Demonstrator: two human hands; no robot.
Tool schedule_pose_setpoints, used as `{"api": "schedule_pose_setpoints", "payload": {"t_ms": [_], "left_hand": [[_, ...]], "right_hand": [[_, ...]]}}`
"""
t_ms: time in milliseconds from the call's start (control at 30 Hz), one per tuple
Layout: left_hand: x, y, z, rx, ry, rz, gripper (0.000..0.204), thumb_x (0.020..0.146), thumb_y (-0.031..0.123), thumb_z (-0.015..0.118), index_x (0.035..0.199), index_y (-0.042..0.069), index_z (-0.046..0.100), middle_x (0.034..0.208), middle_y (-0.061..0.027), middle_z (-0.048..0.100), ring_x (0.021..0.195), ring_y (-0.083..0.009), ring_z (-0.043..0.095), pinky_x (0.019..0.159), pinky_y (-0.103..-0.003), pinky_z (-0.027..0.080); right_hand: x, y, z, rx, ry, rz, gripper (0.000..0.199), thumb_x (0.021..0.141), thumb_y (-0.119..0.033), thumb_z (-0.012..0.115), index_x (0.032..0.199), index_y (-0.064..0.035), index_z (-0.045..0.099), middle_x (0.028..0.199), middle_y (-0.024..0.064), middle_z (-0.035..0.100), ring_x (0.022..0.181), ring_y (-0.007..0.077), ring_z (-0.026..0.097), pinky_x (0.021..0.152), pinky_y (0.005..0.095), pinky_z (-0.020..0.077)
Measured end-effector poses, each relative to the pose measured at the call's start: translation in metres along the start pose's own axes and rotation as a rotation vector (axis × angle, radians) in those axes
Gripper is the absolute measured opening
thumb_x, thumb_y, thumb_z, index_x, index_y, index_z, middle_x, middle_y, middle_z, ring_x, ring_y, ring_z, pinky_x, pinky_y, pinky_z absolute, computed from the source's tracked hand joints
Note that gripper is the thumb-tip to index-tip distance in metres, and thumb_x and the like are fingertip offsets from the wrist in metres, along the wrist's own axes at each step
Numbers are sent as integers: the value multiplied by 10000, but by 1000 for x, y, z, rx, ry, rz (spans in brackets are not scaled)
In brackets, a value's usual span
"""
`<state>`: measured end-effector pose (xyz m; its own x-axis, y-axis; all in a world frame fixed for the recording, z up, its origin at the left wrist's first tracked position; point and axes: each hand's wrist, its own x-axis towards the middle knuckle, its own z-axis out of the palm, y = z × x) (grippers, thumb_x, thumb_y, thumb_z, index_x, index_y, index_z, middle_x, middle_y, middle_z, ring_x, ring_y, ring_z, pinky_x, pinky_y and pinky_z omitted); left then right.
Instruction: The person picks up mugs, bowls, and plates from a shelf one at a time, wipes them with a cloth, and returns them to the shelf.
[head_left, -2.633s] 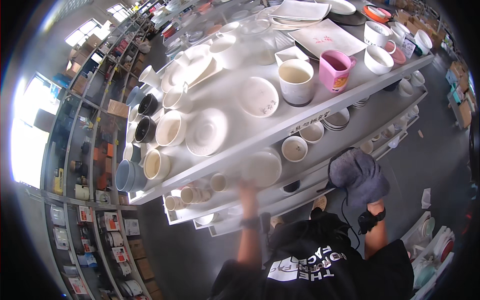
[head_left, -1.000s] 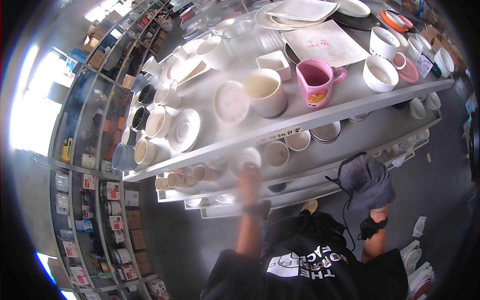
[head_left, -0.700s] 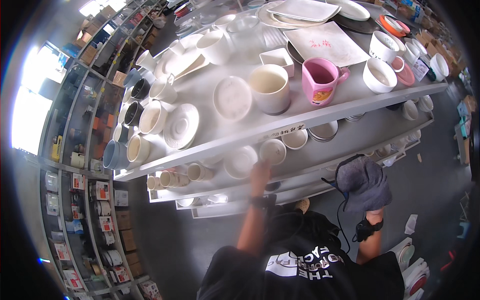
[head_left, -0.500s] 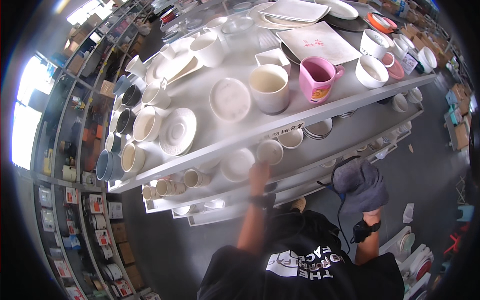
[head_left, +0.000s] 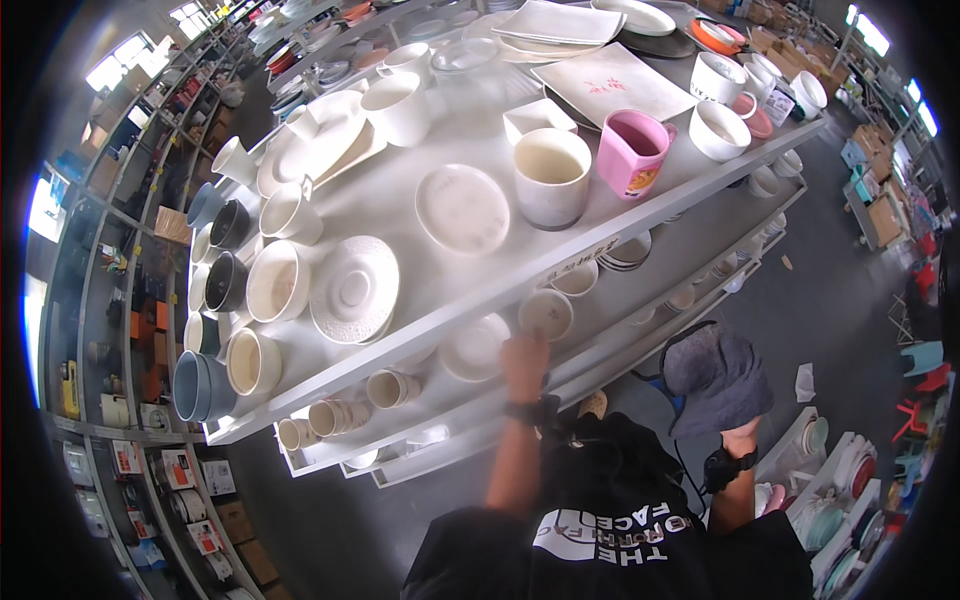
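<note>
Since a second ago, the left hand [head_left: 525,365] has shifted right, from in front of a shallow white dish [head_left: 475,349] toward a small white bowl [head_left: 543,309]. Both vessels sit on the shelf beneath the pink mug [head_left: 635,155], to its left and nearer the person; the bowl's round mouth tilts up toward the viewer. Blur makes it impossible to tell whether the left fingers are curled, spread or touching the rim. The right hand [head_left: 740,437] is raised at the end of a dark grey fuzzy cloth [head_left: 716,378], below the mug and to its right. The cloth's longer axis slants from the wrist up and left, its far end pointing toward the shelves. It hides the right fingers, so their grip cannot be told. Immediately left of the mug stands a cream-and-grey cup [head_left: 552,180]; right of it, a white bowl [head_left: 720,131]; behind it, a square plate [head_left: 615,83].
</note>
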<state>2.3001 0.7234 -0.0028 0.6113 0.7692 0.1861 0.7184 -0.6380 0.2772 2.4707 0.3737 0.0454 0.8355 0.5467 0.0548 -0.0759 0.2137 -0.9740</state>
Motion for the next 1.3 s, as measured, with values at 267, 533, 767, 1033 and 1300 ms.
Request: {"api": "schedule_pose_setpoints", "payload": {"t_ms": [267, 533, 767, 1033, 1300], "left_hand": [[-4, -6, 36, 81, 130, 20, 217, 829, 293, 564, 713, 117, 614, 656, -67, 567, 590, -249, 567, 503, -382, 434], [-6, -28, 65, 68, 89, 16, 169, 802, 271, 577, 735, 118, 601, 704, -86, 568, 641, -246, 552, 554, -398, 429], [-14, -13, 31, -338, 373, -128, 218, 788, 266, 600, 846, 57, 622, 701, -118, 571, 658, -290, 582, 579, -421, 464], [-16, 64, -125, -817, 125, -526, 350, 754, 102, 588, 1042, -64, 480, 880, -180, 614, 747, -223, 627, 634, -333, 505], [-31, 144, -196, -1129, 147, -376, 500, 761, 49, 596, 1240, -42, 490, 1005, -158, 622, 891, -182, 593, 773, -312, 475]], "right_hand": [[18, -3, -2, 15, -53, -23, 581, 859, -207, 600, 1357, -38, 354, 1353, 44, 419, 1181, 151, 447, 1001, 339, 378], [71, -1, -12, 76, -217, -17, 584, 856, -201, 603, 1357, -36, 353, 1354, 43, 417, 1180, 146, 446, 999, 335, 380], [117, -1, -12, 149, -444, 22, 586, 854, -196, 605, 1357, -35, 353, 1355, 42, 415, 1179, 141, 445, 997, 331, 381], [142, 11, 44, 306, -744, 279, 598, 850, -202, 615, 1358, -31, 350, 1354, 40, 413, 1180, 135, 440, 996, 324, 382], [112, 4, 125, -115, -783, -133, 347, 893, -145, 532, 1201, 1, 472, 985, 33, 556, 917, 153, 541, 781, 320, 457]]}}
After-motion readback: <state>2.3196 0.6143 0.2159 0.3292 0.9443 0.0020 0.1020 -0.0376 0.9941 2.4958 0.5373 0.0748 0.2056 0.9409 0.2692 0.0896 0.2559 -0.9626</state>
